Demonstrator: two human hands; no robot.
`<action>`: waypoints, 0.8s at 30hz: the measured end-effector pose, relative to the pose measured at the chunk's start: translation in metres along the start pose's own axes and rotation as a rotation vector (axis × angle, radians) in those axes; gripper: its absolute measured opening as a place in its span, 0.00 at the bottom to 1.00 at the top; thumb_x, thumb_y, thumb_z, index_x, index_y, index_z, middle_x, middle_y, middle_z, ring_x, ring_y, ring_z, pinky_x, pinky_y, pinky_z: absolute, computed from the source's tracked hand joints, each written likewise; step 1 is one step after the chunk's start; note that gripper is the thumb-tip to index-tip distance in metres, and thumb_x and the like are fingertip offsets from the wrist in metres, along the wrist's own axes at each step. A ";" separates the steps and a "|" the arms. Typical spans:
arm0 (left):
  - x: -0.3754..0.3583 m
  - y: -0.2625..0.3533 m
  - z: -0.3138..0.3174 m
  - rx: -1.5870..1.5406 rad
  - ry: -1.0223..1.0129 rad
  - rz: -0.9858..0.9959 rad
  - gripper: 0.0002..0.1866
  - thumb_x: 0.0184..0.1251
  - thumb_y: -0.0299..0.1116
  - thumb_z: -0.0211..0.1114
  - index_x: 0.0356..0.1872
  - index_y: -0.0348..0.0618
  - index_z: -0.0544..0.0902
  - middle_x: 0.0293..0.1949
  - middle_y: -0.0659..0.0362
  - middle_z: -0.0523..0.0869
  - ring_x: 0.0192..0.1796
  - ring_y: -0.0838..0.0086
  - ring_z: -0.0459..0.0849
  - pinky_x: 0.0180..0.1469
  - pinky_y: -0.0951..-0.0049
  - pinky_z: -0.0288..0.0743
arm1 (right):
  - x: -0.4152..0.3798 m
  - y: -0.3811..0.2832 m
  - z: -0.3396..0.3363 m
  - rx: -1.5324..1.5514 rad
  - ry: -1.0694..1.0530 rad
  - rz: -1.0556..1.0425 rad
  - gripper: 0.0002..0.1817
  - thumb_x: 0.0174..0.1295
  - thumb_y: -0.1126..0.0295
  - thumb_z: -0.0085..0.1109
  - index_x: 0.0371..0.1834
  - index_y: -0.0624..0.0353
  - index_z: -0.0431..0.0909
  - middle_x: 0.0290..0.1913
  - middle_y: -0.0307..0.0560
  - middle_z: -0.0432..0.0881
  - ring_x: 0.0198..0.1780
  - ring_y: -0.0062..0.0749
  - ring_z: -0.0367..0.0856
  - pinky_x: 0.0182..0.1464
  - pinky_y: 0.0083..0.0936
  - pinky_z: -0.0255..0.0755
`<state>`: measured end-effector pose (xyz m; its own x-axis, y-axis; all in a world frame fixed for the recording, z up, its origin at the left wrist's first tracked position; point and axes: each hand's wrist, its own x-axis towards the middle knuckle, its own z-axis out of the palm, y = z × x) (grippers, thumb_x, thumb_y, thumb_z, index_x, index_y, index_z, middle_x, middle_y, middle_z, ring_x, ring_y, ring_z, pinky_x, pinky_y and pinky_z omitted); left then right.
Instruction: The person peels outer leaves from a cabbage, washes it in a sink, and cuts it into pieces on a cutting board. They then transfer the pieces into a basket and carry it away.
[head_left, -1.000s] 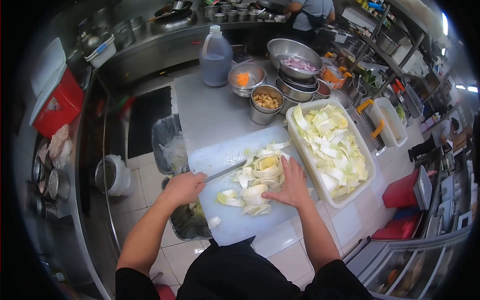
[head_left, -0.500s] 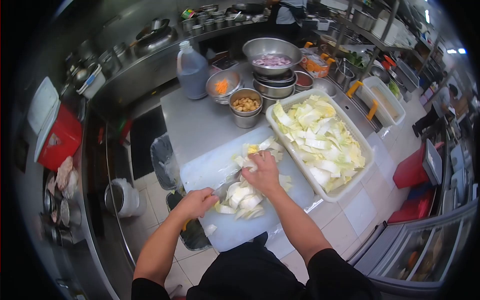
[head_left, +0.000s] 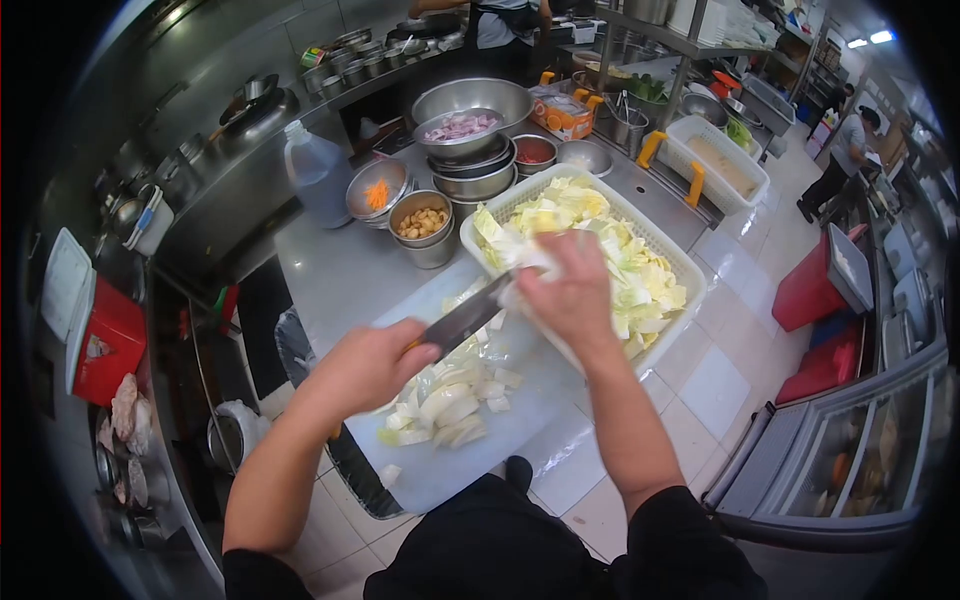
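Note:
My left hand [head_left: 375, 365] is wrapped round the handle of a knife [head_left: 465, 318], whose broad dark blade slants up and right over the white cutting board [head_left: 535, 385]. The blade's tip reaches my right hand [head_left: 570, 290], which is blurred and closed on pale cut cabbage above the near left edge of the white basket [head_left: 690, 310]. Cut cabbage [head_left: 635, 270] fills that basket. More chopped cabbage [head_left: 450, 405] lies on the board beneath the knife.
Behind the board stand a bowl of brown chunks [head_left: 420, 222], a bowl of orange shreds [head_left: 378, 193], a large steel bowl [head_left: 475, 100] and a jug [head_left: 318, 175]. A person [head_left: 497, 30] stands at the back; another [head_left: 850, 160] is at the far right.
Both hands have risen off the board; the right, with cabbage, has moved to the basket. The knife blade now shows above the chopped pile. The camera view has shifted.

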<state>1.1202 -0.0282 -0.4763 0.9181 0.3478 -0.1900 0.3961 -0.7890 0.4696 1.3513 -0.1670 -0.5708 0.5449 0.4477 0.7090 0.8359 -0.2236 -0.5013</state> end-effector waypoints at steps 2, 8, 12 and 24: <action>0.046 0.001 0.015 0.158 0.000 0.083 0.14 0.79 0.45 0.60 0.44 0.44 0.81 0.34 0.47 0.88 0.39 0.51 0.88 0.42 0.54 0.80 | -0.007 0.037 -0.017 -0.127 -0.119 0.104 0.24 0.55 0.62 0.71 0.55 0.56 0.84 0.59 0.58 0.78 0.59 0.56 0.76 0.60 0.46 0.74; 0.139 0.002 0.024 0.301 -0.012 0.027 0.12 0.76 0.45 0.61 0.45 0.48 0.84 0.39 0.46 0.89 0.46 0.48 0.87 0.47 0.50 0.79 | -0.026 0.096 -0.019 -0.512 -0.570 0.328 0.38 0.69 0.42 0.54 0.79 0.48 0.69 0.84 0.59 0.55 0.82 0.65 0.52 0.79 0.67 0.43; 0.165 0.006 0.013 0.312 0.033 0.006 0.12 0.75 0.44 0.62 0.44 0.48 0.84 0.40 0.47 0.89 0.46 0.49 0.88 0.47 0.50 0.79 | -0.043 0.088 -0.034 -0.615 -0.740 0.257 0.41 0.70 0.37 0.48 0.83 0.44 0.64 0.86 0.60 0.49 0.84 0.68 0.47 0.81 0.69 0.36; 0.049 -0.029 -0.009 0.419 0.207 -0.025 0.10 0.73 0.41 0.66 0.45 0.46 0.84 0.35 0.49 0.87 0.42 0.50 0.87 0.45 0.51 0.79 | 0.014 0.130 -0.041 -0.157 -0.319 0.152 0.16 0.64 0.56 0.70 0.46 0.57 0.88 0.62 0.63 0.83 0.59 0.58 0.83 0.65 0.44 0.72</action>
<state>1.1534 0.0156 -0.4915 0.9030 0.4295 -0.0013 0.4286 -0.9007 0.0707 1.4699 -0.2252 -0.6061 0.6363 0.6407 0.4297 0.7604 -0.4269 -0.4894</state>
